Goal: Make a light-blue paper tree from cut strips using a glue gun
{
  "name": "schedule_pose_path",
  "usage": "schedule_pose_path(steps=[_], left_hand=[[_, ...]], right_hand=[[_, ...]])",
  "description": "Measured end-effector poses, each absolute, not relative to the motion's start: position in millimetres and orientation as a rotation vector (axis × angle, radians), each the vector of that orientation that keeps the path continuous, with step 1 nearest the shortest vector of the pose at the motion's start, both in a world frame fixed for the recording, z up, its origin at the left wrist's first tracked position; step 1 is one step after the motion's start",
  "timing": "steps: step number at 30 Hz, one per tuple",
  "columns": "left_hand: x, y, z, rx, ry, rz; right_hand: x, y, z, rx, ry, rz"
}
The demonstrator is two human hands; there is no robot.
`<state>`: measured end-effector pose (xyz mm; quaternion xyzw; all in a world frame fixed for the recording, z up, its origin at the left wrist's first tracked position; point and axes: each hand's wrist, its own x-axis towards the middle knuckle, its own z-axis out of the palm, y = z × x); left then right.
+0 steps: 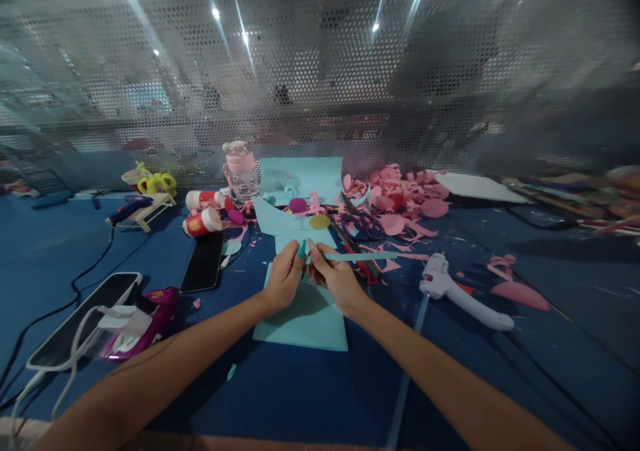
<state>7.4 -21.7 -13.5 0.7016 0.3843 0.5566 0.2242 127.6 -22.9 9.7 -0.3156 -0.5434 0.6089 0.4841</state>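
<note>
Blue tabletop (300,397) is lying under the right hand (339,283), whose closed fingertips are pinching a turquoise paper strip (367,257) extending rightward from them, and the left hand (284,279), whose fingers are resting curled just beside, their grip unclear.

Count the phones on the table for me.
2: a black phone left of the left hand, and a white-edged phone farther left and closer to the camera. Others could be hidden.
</note>
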Motion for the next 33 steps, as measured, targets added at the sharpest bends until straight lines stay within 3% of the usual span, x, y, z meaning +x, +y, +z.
schedule_pose_path(steps=[19,33], left_hand=[[5.6,-24.3,-10.4,1.992,0.813,1.577],[4.8,-17.2,-12.3,1.888,0.811,1.563]], right_hand=[[126.5,-23.6,6.3,-0.654,-1.229,1.672],[142.7,-18.0,14.3,-0.602,-1.505,1.729]])
